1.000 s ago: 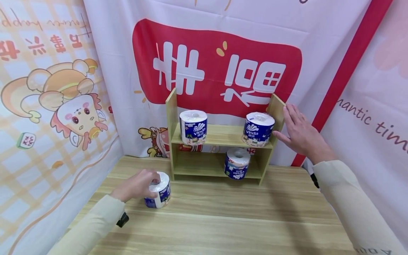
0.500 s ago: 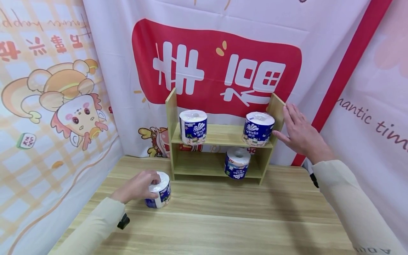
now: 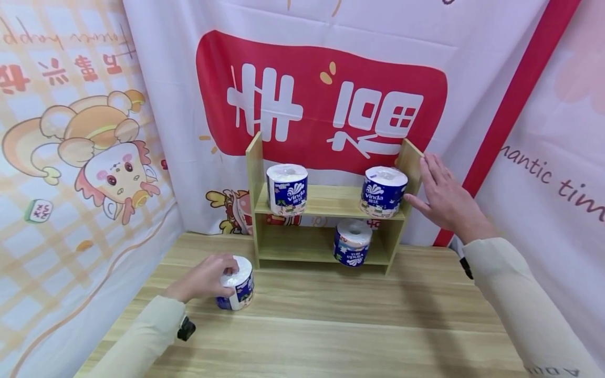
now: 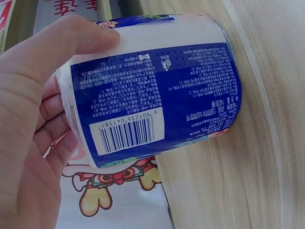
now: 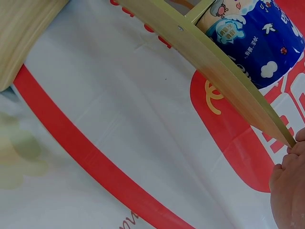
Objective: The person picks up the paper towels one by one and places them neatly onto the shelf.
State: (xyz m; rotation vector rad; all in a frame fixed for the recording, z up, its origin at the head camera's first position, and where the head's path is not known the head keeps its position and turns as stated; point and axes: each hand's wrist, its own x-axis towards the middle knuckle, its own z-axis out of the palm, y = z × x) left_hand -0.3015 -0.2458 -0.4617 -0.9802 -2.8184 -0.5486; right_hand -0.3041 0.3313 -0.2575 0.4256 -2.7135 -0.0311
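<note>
My left hand (image 3: pixel 208 275) grips a roll of toilet paper (image 3: pixel 244 286) wrapped in blue-and-white plastic, which stands on the table at the left. The fingers reach to the hole in its top and the thumb (image 4: pixel 90 36) presses its side; a barcode shows in the left wrist view. My right hand (image 3: pixel 446 197) lies with fairly straight fingers against the right side panel (image 3: pixel 410 165) of a small two-tier wooden shelf (image 3: pixel 326 199). In the right wrist view only part of that hand (image 5: pixel 290 186) shows, at the panel's edge.
Two more rolls stand on the upper tier, a left roll (image 3: pixel 287 190) and a right roll (image 3: pixel 384 192). A lower roll (image 3: pixel 352 242) sits on the bottom tier, its print upside down. Printed cloth (image 3: pixel 189 94) hangs behind and beside the wooden table (image 3: pixel 331 315).
</note>
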